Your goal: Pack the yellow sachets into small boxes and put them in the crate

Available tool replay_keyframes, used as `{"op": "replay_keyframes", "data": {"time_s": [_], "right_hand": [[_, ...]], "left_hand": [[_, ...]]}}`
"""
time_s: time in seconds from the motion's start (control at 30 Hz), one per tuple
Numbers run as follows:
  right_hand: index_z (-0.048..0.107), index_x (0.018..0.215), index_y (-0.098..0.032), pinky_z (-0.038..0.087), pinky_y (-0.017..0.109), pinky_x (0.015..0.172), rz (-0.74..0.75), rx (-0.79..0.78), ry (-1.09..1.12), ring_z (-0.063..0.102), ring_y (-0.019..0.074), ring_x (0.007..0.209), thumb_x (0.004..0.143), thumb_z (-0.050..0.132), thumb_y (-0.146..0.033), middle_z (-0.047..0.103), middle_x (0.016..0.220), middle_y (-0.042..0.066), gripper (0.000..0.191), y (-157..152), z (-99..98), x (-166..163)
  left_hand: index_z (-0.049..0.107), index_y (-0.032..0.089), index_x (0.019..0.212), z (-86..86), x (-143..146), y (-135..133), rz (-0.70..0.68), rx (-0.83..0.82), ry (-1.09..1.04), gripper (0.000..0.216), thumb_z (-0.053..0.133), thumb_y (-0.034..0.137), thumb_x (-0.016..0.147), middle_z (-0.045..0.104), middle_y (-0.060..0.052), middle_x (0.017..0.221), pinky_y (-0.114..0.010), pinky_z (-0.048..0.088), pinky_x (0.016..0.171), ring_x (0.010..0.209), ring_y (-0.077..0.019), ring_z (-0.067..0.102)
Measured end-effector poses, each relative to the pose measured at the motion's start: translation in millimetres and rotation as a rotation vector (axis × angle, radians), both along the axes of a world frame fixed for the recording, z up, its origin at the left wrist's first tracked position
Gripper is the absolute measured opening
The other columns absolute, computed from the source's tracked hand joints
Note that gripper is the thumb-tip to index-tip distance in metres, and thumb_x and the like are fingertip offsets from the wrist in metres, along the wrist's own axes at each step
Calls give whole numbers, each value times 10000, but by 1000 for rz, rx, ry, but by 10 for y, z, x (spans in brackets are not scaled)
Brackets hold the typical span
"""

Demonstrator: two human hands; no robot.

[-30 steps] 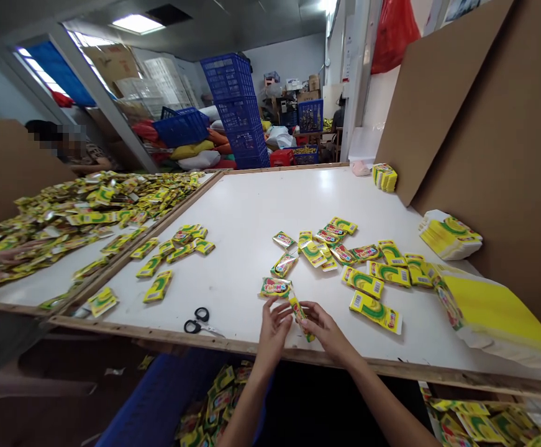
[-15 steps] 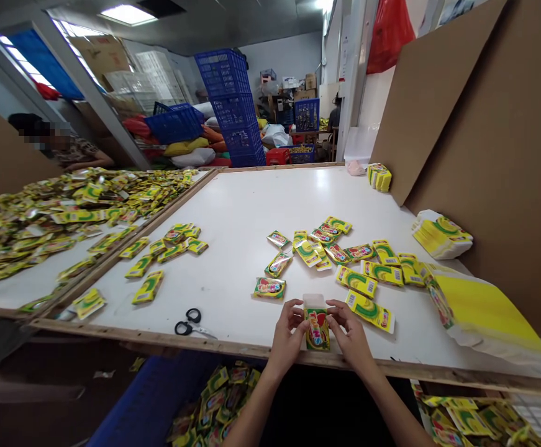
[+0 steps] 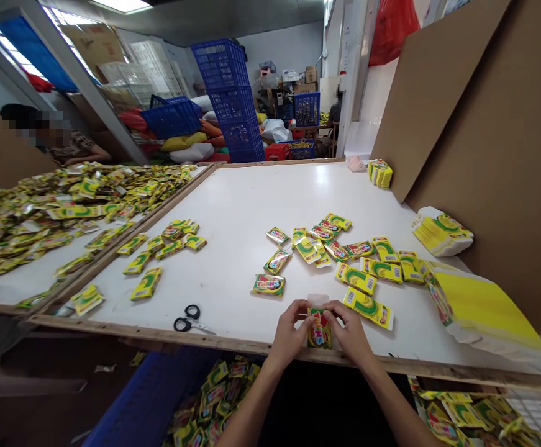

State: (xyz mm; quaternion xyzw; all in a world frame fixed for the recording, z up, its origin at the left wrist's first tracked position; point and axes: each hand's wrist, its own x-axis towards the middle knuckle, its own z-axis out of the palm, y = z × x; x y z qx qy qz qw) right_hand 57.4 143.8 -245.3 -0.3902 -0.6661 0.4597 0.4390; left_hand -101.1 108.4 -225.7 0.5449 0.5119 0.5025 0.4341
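Observation:
Between my two hands is a small green and yellow printed box (image 3: 319, 329), at the near edge of the white table. Its pale end flap (image 3: 318, 299) sticks out on the far side. My left hand (image 3: 292, 332) grips the box's left side, thumb on the printed face. From the right, my right hand (image 3: 346, 329) pinches the upper part, thumb on the face too. Just beyond my hands lies a wrapped pack (image 3: 269, 284) with similar print. Right of my right hand is a flat yellow carton (image 3: 369, 308).
Scissors (image 3: 190, 318) lie left of my hands. Stacks of flat yellow cartons (image 3: 482, 304) stand at the right beside a cardboard panel (image 3: 489, 155). A pile of packs (image 3: 79, 205) covers the left table, where a person sits. A blue crate (image 3: 135, 397) with packs is below.
My hands have shifted slightly right with the box. Their fingers have drawn closer together over its upper end. The camera view has moved a little.

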Motion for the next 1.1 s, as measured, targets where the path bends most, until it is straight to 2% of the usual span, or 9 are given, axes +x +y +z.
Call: {"op": "replay_keyframes", "data": {"time_s": [0.1,0.23,0.3,0.4,0.57,0.73,0.93,1.1], "right_hand": [[642,970,-206,499,351,813,-49,3,44,625,229,918,877,517,-359,674,969,76,219,9,-59,-31],[533,1184,-212,521,341,773,-93,-52,112,646,208,855,856,552,-358,680,980,67,359,3,-124,-38],[593,1110,-214,514,348,801,-77,-28,71,642,211,887,864,539,-356,683,984,67,289,0,-112,-24],[668,962,-215,508,363,821,-58,48,19,627,228,952,859,549,-368,689,1004,75,220,-6,-48,-1],[694,915,-220,520,344,783,-102,120,14,642,217,924,858,553,-379,705,960,69,220,-39,48,1],[679,948,-216,506,327,739,-124,96,-34,634,206,822,856,541,-381,701,943,64,233,-53,88,-18],[652,841,-202,470,296,673,-150,40,-74,588,182,697,847,538,-413,671,744,31,241,40,162,-35],[654,847,-198,471,295,678,-106,17,-25,605,185,734,865,521,-406,676,789,37,248,19,123,-19]], "left_hand": [[565,187,967,-28,57,12,5,28,-61,148,576,199,820,617,-50,973,-323,477,864,945,-188,599],[484,228,1133,-51,92,0,50,35,-168,350,598,186,804,623,-51,1041,-327,489,858,949,-183,620],[525,214,1128,-40,74,-4,30,29,-126,332,600,197,804,631,-64,1056,-338,484,881,969,-193,619],[628,183,1008,0,43,-8,4,49,-7,196,574,230,826,644,-82,1058,-354,471,918,1012,-211,604],[665,180,948,51,78,-15,70,58,43,185,583,301,835,665,-86,1052,-345,482,906,1002,-212,615],[674,176,942,43,132,13,121,18,17,204,620,315,803,693,-74,947,-319,502,828,887,-201,637],[668,160,838,66,136,97,178,-7,-15,151,643,297,781,648,-16,713,-243,470,668,683,-141,584],[679,158,877,-6,94,90,109,-43,-77,194,645,323,781,683,-43,807,-270,488,719,758,-164,611]]}}
